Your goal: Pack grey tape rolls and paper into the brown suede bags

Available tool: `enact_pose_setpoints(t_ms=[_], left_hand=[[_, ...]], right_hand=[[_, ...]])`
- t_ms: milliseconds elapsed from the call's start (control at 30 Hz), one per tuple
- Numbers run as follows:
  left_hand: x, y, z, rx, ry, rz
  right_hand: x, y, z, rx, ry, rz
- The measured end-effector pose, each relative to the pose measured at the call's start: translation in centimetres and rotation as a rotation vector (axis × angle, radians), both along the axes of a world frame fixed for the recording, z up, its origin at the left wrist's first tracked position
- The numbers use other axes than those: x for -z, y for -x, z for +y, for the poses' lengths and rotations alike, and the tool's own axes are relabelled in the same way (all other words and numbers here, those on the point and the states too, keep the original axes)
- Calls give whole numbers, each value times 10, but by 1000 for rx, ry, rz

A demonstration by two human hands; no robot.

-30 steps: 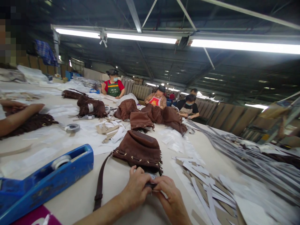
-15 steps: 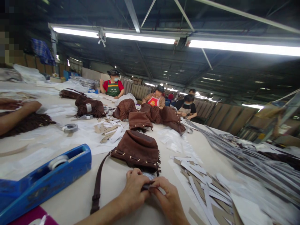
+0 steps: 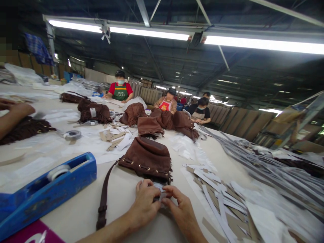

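In the head view, my left hand (image 3: pixel 145 204) is closed, its fingers bent round a small bundle with dark and pale parts, mostly hidden by the hand. My right hand (image 3: pixel 181 207) meets it from the right, thumb and forefinger pinching a pale, thin piece (image 3: pixel 162 195), perhaps paper or film. Just beyond both hands lies a brown leather bag (image 3: pixel 146 157) with a fringe and cord-laced metal eyelets. Its dark strap (image 3: pixel 103 199) with a buckle runs down the table left of my left hand.
A blue tape dispenser (image 3: pixel 73 179) stands at the left. Cut paper and card strips (image 3: pixel 220 195) lie to the right, grey strips (image 3: pixel 253 162) beyond. More brown bags (image 3: pixel 150 126) sit further back. A co-worker's arm (image 3: pixel 15 116) is at far left; several people work across the table.
Between my hands a dark brown strip showed before; now a pale piece shows there. My right fingers have spread slightly. The view has shifted a little, and the co-worker in green has lowered a hand.
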State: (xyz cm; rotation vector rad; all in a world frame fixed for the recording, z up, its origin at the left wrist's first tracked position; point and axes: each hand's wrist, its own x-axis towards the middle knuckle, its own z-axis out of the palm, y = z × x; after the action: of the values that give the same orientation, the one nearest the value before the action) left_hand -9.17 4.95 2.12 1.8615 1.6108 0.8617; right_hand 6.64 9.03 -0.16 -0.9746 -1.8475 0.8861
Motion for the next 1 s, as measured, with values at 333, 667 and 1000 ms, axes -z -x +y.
enact_pose_setpoints(t_ms=[333,667,1000], left_hand=[[7,0,3,-14,0,31],[11,-2,3,-3,-98,91],[12,-4,1,-6,-112,82]], right_hand=[[3,3,-4,10,-229,-79],[-2,-10,-1,-104,-196,-168],[0,-2,-5,-18,-299,-177]])
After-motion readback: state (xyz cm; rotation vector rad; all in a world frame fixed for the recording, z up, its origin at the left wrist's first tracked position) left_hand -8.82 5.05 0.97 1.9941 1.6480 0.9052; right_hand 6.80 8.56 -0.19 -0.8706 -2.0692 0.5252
